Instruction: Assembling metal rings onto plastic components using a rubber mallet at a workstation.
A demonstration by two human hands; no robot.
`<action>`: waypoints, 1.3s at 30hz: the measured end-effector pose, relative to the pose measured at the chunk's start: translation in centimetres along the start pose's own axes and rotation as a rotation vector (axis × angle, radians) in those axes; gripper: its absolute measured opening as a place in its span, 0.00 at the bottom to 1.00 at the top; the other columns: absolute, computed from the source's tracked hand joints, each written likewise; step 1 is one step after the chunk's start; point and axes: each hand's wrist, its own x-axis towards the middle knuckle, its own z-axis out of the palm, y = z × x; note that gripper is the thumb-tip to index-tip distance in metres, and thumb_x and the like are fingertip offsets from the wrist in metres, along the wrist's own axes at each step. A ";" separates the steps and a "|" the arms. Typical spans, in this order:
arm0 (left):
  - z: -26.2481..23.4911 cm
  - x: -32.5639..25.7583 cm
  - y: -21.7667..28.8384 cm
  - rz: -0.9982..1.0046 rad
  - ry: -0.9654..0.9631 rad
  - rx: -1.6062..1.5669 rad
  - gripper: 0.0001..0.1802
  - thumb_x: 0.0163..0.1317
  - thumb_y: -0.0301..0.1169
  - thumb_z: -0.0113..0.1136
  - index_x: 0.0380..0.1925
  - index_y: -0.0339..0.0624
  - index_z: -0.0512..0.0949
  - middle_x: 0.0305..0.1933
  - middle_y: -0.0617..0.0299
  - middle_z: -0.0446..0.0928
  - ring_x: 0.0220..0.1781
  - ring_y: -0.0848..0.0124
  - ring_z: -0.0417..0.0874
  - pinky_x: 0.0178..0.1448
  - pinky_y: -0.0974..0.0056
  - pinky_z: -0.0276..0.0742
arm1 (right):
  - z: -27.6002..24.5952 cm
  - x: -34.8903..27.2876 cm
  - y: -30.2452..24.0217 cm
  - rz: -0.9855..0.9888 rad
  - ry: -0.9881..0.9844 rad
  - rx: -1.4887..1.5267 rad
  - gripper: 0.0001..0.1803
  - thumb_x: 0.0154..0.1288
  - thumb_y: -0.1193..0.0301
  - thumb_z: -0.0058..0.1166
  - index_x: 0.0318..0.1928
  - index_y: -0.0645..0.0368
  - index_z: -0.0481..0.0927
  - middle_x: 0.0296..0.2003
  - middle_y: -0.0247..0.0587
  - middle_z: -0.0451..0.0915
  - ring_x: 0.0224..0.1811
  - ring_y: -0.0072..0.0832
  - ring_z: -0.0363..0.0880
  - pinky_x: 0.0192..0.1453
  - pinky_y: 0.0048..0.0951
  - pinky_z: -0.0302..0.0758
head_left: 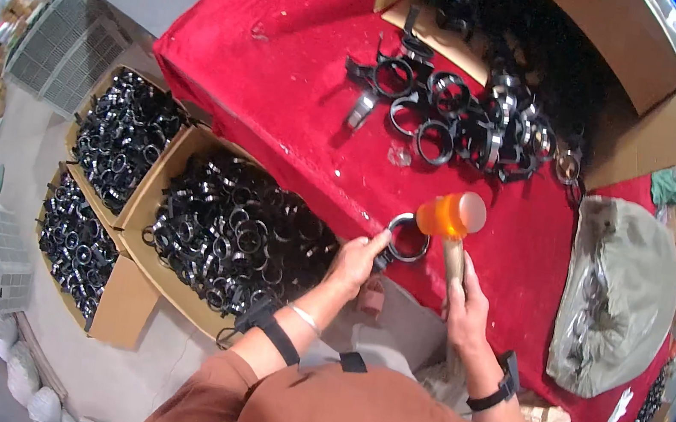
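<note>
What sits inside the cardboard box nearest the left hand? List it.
The open brown cardboard box is heaped with black ring-shaped clamps with metal parts. The pile covers the box floor, so anything beneath cannot be seen. The left hand hovers beside it.

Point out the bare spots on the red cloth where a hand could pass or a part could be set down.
Free: the red cloth between the ring pile and the table's left edge. Crowded: around the left hand, right hand and mallet, and by the grey bag.
</note>
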 end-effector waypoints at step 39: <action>2.6 -9.4 17.3 0.315 -0.832 0.973 0.16 0.61 0.28 0.57 0.49 0.33 0.73 0.39 0.55 0.78 0.43 0.69 0.79 0.50 0.63 0.75 | -2.5 3.5 -6.8 0.187 -0.275 0.456 0.25 0.46 0.67 0.70 0.43 0.62 0.72 0.33 0.34 0.75 0.32 0.20 0.74 0.33 0.22 0.74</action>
